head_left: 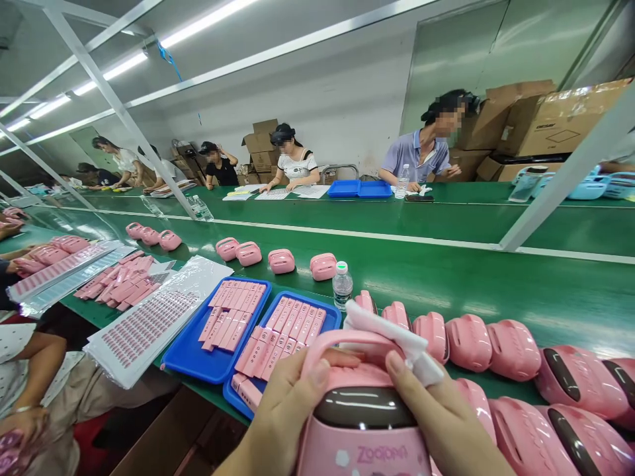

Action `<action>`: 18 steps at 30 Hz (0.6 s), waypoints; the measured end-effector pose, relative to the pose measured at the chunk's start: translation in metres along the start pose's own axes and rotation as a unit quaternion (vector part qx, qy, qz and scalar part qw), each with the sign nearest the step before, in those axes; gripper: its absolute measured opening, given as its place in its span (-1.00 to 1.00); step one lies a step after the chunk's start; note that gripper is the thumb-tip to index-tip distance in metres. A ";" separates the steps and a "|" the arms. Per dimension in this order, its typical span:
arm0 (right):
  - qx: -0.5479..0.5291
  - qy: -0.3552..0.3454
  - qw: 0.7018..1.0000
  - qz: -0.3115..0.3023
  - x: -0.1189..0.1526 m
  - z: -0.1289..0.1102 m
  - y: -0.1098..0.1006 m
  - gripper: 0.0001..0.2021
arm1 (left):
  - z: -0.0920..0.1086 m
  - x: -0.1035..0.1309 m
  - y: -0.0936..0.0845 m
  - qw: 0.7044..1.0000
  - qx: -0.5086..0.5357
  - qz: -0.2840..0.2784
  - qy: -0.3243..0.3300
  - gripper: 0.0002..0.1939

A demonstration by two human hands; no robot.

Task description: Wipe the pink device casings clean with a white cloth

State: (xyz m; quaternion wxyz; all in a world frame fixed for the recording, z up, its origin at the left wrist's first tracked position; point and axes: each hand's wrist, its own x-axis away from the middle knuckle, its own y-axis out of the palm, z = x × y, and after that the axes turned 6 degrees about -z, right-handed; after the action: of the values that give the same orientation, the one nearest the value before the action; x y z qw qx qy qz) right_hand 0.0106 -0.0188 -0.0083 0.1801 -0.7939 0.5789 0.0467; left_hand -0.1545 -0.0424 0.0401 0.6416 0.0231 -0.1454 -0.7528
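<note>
A glossy pink plastic housing (367,443) with a top handle, a dark oval window and printed lettering is held upright close to me; its lower part runs out of the picture. My left hand (292,390) grips its left side, thumb by the foot of the handle. On the other side my right hand (436,403) is closed on the housing, thumb near the handle's right end. A folded white cloth (387,330) sticks out behind the handle, held by the right hand's fingers, which are partly hidden.
Several pink housings (513,347) stand in rows to the right. Two blue trays (183,354) of pink strips, sticker sheets (143,324) and a water bottle (342,285) lie left and ahead. More housings (281,260) sit on the green belt (421,268). Co-workers sit opposite and at left.
</note>
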 end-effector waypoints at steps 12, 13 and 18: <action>-0.025 -0.067 0.994 -0.086 -0.024 -0.002 -0.010 -0.70 | 0.003 -0.003 0.008 0.995 -0.004 -0.099 0.003 -0.76; 0.019 -0.128 0.986 -0.102 -0.025 -0.007 -0.012 -0.69 | 0.003 -0.004 0.009 0.994 0.001 -0.107 -0.011 -0.78; 0.060 -0.166 0.978 -0.113 -0.029 -0.011 -0.017 -0.68 | 0.002 -0.013 0.011 0.989 0.111 -0.070 -0.062 -0.88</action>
State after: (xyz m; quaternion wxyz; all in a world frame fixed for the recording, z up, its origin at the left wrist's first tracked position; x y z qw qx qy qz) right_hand 0.0157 0.0081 0.0137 0.3250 -0.8230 0.4495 0.1224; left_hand -0.1421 -0.0311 0.0429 0.5706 0.0572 -0.2655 -0.7750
